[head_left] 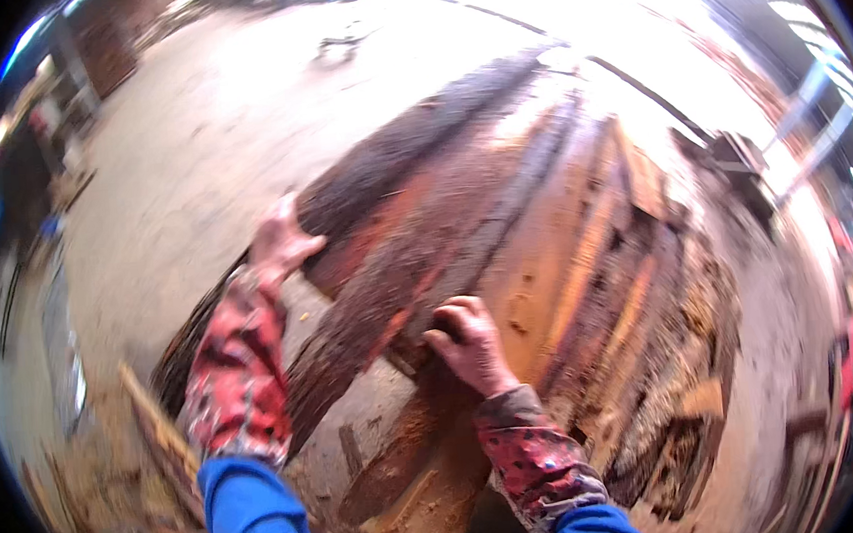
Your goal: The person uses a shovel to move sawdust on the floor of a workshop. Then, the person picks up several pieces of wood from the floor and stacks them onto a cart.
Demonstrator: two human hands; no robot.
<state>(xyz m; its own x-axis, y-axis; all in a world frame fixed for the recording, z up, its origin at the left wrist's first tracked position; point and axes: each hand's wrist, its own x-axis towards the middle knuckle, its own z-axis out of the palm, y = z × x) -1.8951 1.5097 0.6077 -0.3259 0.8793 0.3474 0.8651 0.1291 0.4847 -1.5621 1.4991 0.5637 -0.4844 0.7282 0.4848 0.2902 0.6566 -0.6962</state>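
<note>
A pile of rough-sawn wooden slabs, some with dark bark, spreads away from me. My left hand [284, 240] is at the near end of the bark-covered slab [407, 143] on the pile's left side. Its thumb lies over the slab's end, while the other fingers are partly hidden and blurred. Nearer the middle, my right hand [471, 345] has its fingers curled at the edge of a dark bark-edged board [503, 225]; the fingers' undersides do not show. Just right of that hand lies a smooth yellow-brown plank [520, 304].
Broken bark and splintered wood [686, 376] cover the pile's right side. A short brown board [421, 512] lies close below my hands. Thin sticks [158, 413] stand at the lower left. Pale floor [205, 124] stretches left and ahead, with a small blurred object [339, 45] on it.
</note>
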